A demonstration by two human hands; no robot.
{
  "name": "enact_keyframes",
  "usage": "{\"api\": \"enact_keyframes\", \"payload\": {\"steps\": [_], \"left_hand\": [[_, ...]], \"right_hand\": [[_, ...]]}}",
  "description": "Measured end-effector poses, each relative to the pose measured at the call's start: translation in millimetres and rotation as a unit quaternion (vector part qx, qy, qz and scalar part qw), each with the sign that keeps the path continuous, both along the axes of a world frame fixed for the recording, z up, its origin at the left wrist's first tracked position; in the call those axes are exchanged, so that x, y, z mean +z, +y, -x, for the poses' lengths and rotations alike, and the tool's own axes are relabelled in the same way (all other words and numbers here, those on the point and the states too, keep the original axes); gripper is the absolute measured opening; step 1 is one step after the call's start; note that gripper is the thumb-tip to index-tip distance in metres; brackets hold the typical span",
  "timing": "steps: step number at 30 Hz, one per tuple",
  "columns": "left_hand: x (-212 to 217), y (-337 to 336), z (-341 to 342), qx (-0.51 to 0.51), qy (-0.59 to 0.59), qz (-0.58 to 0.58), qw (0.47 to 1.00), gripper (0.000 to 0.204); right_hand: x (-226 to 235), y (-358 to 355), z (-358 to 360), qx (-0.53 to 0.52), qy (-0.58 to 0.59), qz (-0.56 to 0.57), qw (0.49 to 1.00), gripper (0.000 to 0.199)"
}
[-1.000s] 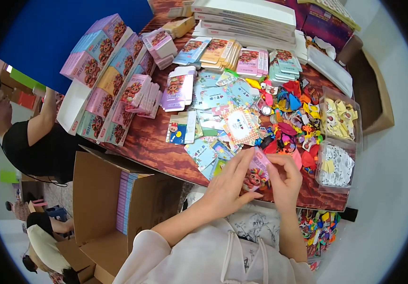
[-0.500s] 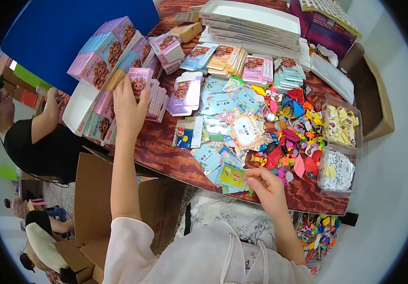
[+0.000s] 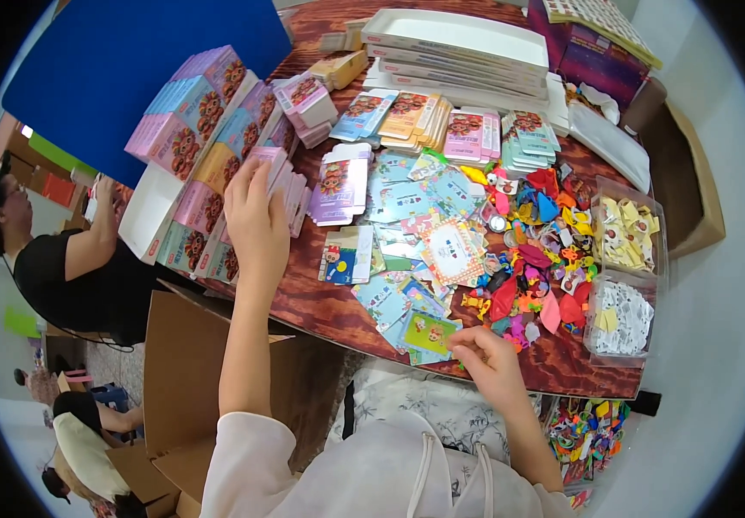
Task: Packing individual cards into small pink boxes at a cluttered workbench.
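Observation:
My left hand is at the row of pink small boxes standing on the left of the table. Its fingers are stretched and slightly apart, over the near side of the row, with nothing seen gripped. My right hand is at the table's front edge, thumb and forefinger closed at the right edge of a green picture card. That card lies over a spread pile of pale blue cards. A purple flat box lies between the pink row and the cards.
Loose colourful small toys are heaped right of the cards, beside a clear tray of small packets. White trays are stacked at the back. Boxes in a white tray stand far left. An open carton is below; a person sits left.
My left hand has come off the pink box with a picture on its front and drawn back slightly right and nearer. My right hand stays at the green card; the whole view has shifted slightly.

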State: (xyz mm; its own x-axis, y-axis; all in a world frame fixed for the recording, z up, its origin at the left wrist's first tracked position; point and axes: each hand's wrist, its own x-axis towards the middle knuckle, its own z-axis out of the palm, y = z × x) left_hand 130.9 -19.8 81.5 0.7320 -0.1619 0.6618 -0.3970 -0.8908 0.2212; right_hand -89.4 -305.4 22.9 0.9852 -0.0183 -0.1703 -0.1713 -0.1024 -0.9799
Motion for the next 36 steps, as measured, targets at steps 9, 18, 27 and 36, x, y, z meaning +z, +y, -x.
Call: {"api": "enact_keyframes", "payload": {"steps": [9,18,27,36], "left_hand": [[101.5,-28.7,199.9,-0.478,0.248,0.475,0.696,0.039],[102.7,-90.3,173.6,-0.485,0.248,0.474,0.692,0.038],[115.2,-105.3,155.8,-0.437,0.259,0.453,0.733,0.037],[66.5,-156.6,3.9,-0.369,0.201,0.316,0.851,0.028]], "right_hand": [[5.8,10.3,6.0,0.021,0.020,0.004,1.000,0.017],[0.6,2.5,18.8,0.022,0.017,0.039,0.999,0.016],[5.0,2.0,16.0,0.026,0.007,0.025,0.999,0.015],[2.5,-11.3,13.7,0.000,0.036,0.024,0.999,0.015]]}}
